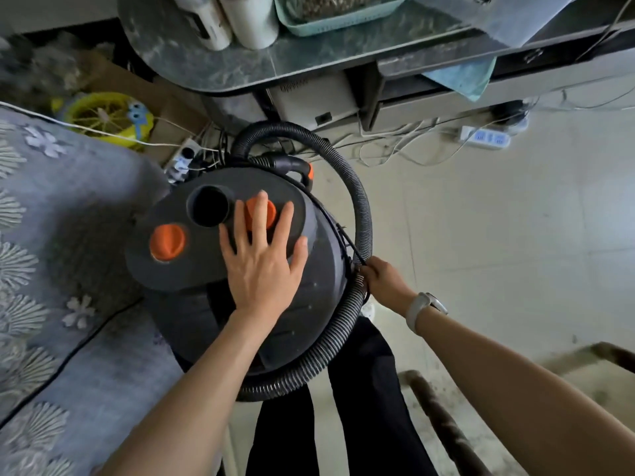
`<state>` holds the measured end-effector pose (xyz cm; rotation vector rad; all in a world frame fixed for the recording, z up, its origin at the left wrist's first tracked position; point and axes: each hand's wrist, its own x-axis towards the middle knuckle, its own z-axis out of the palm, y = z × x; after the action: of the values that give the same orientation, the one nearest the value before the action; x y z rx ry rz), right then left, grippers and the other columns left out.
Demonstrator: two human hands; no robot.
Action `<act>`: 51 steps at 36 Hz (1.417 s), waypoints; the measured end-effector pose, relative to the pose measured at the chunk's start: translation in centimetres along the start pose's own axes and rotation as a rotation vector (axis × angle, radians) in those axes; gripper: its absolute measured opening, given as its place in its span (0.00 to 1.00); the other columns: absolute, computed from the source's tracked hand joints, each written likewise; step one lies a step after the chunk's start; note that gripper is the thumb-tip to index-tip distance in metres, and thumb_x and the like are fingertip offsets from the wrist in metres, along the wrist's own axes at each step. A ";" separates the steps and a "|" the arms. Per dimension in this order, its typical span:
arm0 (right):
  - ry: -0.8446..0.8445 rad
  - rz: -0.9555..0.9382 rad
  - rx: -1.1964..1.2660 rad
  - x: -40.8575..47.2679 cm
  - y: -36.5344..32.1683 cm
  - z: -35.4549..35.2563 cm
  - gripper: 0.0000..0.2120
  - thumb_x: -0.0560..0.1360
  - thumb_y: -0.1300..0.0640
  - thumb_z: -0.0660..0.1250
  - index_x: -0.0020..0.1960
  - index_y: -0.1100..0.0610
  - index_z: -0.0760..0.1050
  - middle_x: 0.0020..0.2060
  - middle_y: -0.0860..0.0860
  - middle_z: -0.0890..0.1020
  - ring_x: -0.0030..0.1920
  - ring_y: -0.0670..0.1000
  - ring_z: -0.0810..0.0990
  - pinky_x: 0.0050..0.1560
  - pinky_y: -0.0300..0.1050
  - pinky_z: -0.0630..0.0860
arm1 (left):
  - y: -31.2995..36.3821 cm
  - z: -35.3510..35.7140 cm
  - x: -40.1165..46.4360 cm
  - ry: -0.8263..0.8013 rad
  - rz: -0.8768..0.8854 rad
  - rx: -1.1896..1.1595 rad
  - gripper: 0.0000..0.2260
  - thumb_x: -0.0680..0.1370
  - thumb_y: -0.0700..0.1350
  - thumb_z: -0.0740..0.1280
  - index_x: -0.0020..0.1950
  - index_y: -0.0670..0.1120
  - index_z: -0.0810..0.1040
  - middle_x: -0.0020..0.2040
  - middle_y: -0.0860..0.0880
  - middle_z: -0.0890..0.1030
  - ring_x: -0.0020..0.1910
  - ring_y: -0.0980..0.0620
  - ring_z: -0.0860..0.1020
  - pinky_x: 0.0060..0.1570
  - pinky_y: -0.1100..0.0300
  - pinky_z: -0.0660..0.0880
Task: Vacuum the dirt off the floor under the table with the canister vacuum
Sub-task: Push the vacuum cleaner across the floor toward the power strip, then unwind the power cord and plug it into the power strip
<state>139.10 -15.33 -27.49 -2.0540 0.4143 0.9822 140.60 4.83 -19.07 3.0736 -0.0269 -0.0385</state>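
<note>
Pale tiled floor (498, 235) open rightward, left hand (263, 266) flat on canister vacuum (192, 304) (fingers spread), right hand (383, 278) gripping hose (360, 201)

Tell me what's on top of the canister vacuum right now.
On the canister vacuum's lid: two orange knobs, an open round port, and the left hand lying flat, partly covering the right-hand knob. The hose loops around it.

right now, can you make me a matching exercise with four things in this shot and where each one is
Things:
1. left hand
2. right hand
3. power strip
4. teal basket

Places:
A. on the table
B. gripping the hose
C. on the floor by the wall
D. flat on the vacuum lid, over an orange knob

Pairs: 1-D, 2-B, 3-C, 4-A
</note>
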 end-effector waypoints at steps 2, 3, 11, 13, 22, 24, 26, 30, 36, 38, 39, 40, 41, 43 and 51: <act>0.032 0.019 0.056 0.0 -0.1 -0.1 0.05 0.80 0.62 0.59 0.50 0.60 0.73 0.38 0.54 0.76 0.40 0.55 0.73 0.41 0.45 0.68 | 0.0 0.0 0.0 0.002 0.001 0.005 0.21 0.79 0.55 0.58 0.71 0.49 0.71 0.75 0.42 0.64 0.72 0.36 0.63 0.66 0.34 0.62; 0.051 0.016 0.081 -0.1 -0.4 -0.3 0.07 0.80 0.62 0.59 0.55 0.60 0.74 0.41 0.53 0.76 0.41 0.54 0.74 0.42 0.44 0.69 | 0.0 0.0 0.0 0.002 0.002 0.009 0.21 0.79 0.55 0.58 0.71 0.49 0.71 0.75 0.42 0.64 0.72 0.36 0.63 0.66 0.35 0.62; 0.058 -0.200 -0.063 1.3 -4.0 -0.4 0.11 0.78 0.61 0.64 0.58 0.61 0.79 0.55 0.58 0.77 0.56 0.57 0.75 0.61 0.47 0.70 | 0.0 0.1 0.0 0.010 -0.001 0.020 0.21 0.79 0.55 0.58 0.70 0.49 0.71 0.74 0.42 0.64 0.72 0.36 0.63 0.66 0.36 0.62; 0.050 -0.159 -0.085 1.6 -4.2 -0.3 0.10 0.78 0.62 0.63 0.56 0.62 0.79 0.55 0.60 0.76 0.56 0.59 0.75 0.59 0.47 0.69 | 0.0 0.0 0.0 -0.001 -0.001 0.016 0.21 0.79 0.55 0.58 0.70 0.49 0.71 0.74 0.42 0.64 0.72 0.35 0.63 0.66 0.36 0.62; 0.046 -0.215 0.057 0.8 -4.9 -3.4 0.04 0.79 0.66 0.59 0.48 0.61 0.71 0.42 0.58 0.75 0.40 0.54 0.71 0.40 0.39 0.69 | -0.2 -0.1 0.1 -0.030 0.009 -0.010 0.22 0.79 0.56 0.57 0.71 0.50 0.70 0.75 0.43 0.63 0.72 0.36 0.62 0.66 0.36 0.62; 0.015 -0.238 0.005 0.5 -4.8 -4.3 0.06 0.79 0.66 0.59 0.44 0.58 0.69 0.43 0.61 0.77 0.43 0.56 0.73 0.49 0.50 0.73 | -0.2 -0.1 0.1 -0.039 0.012 -0.019 0.22 0.79 0.56 0.57 0.71 0.50 0.70 0.75 0.43 0.63 0.72 0.36 0.62 0.67 0.36 0.61; 0.022 -0.236 0.046 -0.3 -5.4 -4.6 0.09 0.79 0.66 0.57 0.42 0.56 0.69 0.39 0.60 0.78 0.41 0.56 0.75 0.51 0.58 0.74 | -0.3 -0.3 0.1 -0.053 0.014 -0.039 0.22 0.79 0.56 0.57 0.71 0.50 0.70 0.75 0.43 0.63 0.72 0.36 0.62 0.67 0.36 0.61; 0.136 -0.247 0.364 -1.0 -8.9 -5.4 0.12 0.81 0.65 0.55 0.43 0.53 0.70 0.29 0.54 0.75 0.31 0.51 0.79 0.38 0.51 0.76 | -0.4 -0.7 0.0 -0.073 0.020 -0.127 0.22 0.79 0.54 0.57 0.71 0.49 0.71 0.75 0.43 0.64 0.72 0.36 0.63 0.67 0.35 0.62; 0.154 -0.420 0.198 -1.2 -14.7 -5.5 0.09 0.80 0.65 0.59 0.56 0.61 0.76 0.29 0.47 0.74 0.26 0.43 0.75 0.35 0.45 0.74 | -1.0 -2.6 0.5 -0.068 -0.079 -0.523 0.24 0.80 0.50 0.54 0.75 0.46 0.62 0.77 0.42 0.58 0.75 0.42 0.58 0.71 0.41 0.59; 0.161 -0.506 0.105 -1.9 -16.5 -4.7 0.11 0.79 0.65 0.61 0.57 0.64 0.78 0.38 0.48 0.80 0.32 0.44 0.75 0.45 0.47 0.76 | -1.9 -3.4 0.4 0.012 -0.146 -0.645 0.23 0.80 0.45 0.56 0.75 0.44 0.62 0.76 0.40 0.58 0.75 0.43 0.57 0.72 0.46 0.60; 0.161 -0.544 0.061 -2.3 -17.3 -4.2 0.11 0.79 0.64 0.62 0.58 0.63 0.79 0.43 0.51 0.82 0.38 0.46 0.75 0.50 0.47 0.75 | -2.5 -3.8 0.4 0.060 -0.187 -0.666 0.22 0.80 0.43 0.57 0.75 0.42 0.62 0.76 0.40 0.58 0.75 0.42 0.57 0.72 0.46 0.61; 0.157 -0.573 0.028 -2.7 -18.1 -3.6 0.12 0.79 0.63 0.62 0.59 0.62 0.79 0.46 0.52 0.81 0.42 0.47 0.75 0.53 0.46 0.73 | -3.3 -4.2 0.2 0.107 -0.218 -0.657 0.22 0.80 0.42 0.58 0.75 0.41 0.62 0.75 0.39 0.59 0.75 0.41 0.58 0.71 0.46 0.61; 0.146 -0.606 0.009 -3.2 -18.9 -3.1 0.12 0.79 0.62 0.62 0.59 0.62 0.79 0.47 0.52 0.80 0.44 0.48 0.75 0.55 0.44 0.72 | -4.3 -4.6 0.1 0.148 -0.238 -0.628 0.23 0.80 0.41 0.58 0.75 0.41 0.61 0.75 0.38 0.59 0.75 0.41 0.58 0.71 0.46 0.61; 0.115 -0.707 -0.037 -4.1 -19.9 -1.6 0.12 0.79 0.62 0.62 0.58 0.63 0.80 0.48 0.55 0.81 0.48 0.54 0.78 0.56 0.44 0.71 | -6.6 -5.3 -0.4 0.193 -0.256 -0.556 0.24 0.80 0.42 0.59 0.76 0.40 0.59 0.75 0.37 0.59 0.75 0.40 0.57 0.72 0.48 0.59; -0.030 -0.834 -0.140 -9.5 -19.9 5.1 0.16 0.76 0.57 0.59 0.56 0.62 0.80 0.41 0.48 0.72 0.44 0.48 0.72 0.48 0.46 0.70 | -15.3 -5.6 -4.6 -0.011 -0.102 -0.354 0.16 0.78 0.48 0.61 0.64 0.43 0.75 0.68 0.41 0.73 0.71 0.33 0.62 0.64 0.33 0.61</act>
<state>141.95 0.62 -11.68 -2.0302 -0.5185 0.5251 136.37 20.58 -14.39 2.7184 0.1227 -0.0582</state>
